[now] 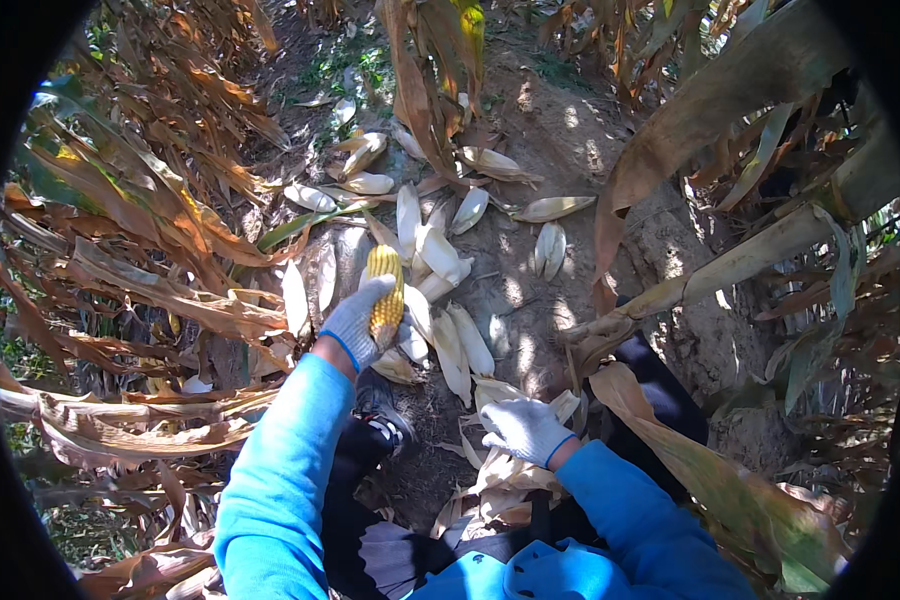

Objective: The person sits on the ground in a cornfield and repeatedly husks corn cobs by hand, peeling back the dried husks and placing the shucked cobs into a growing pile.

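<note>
A husked ear of yellow corn [387, 289] is held in my left hand [360, 315], which wears a white knit glove with a blue cuff edge. The ear points away from me, its kernels bare. Lower and to the right, my right hand [523, 429], gloved the same way, curls over dry corn husks [506, 472] close to my lap. Husk leaves fan out around its fingers, and the fingertips are partly hidden. Ahead of my left hand, several pale ears still in husks [439, 255] lie in a loose pile on the soil.
A thick corn stalk [709, 274] slants in from the right, its lower end near my right knee. Dry leaves [172, 292] crowd the left side. A drooping leaf [420, 82] hangs over the ears farther ahead. My shoe [382, 427] is below my left wrist.
</note>
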A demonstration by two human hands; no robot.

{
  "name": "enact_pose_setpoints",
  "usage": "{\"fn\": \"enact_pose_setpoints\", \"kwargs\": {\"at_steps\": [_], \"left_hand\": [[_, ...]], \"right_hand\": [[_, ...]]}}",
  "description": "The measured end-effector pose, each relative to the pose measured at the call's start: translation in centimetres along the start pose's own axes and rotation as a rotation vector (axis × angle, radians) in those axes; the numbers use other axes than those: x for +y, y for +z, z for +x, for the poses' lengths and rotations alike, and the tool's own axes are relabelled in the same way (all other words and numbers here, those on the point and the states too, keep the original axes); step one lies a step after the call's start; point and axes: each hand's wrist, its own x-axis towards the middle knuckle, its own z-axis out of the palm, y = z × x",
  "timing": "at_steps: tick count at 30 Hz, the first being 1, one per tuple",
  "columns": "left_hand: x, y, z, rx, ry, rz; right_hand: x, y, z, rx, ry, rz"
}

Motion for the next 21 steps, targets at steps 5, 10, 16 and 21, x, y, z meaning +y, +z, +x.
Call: {"fn": "enact_pose_setpoints", "kwargs": {"at_steps": [5, 10, 16, 21], "left_hand": [[18.4, 2.6, 6.3, 0.132, 0.706, -0.258], [13.8, 0.9, 12.2, 0.276, 0.595, 0.182], [-9.7, -3.2, 14.6, 0.168, 0.177, 1.312], [-22.7, -4.8, 13.0, 0.322, -0.029, 1.138]], "right_hand": [[-0.7, -1.5, 0.8, 0.111, 0.031, 0.212], [0.1, -1.1, 1.4, 0.171, -0.010, 0.177], [0.4, -1.3, 2.0, 0.006, 0.080, 0.143], [0.3, -1.1, 2.3, -0.067, 0.120, 0.172]]}}
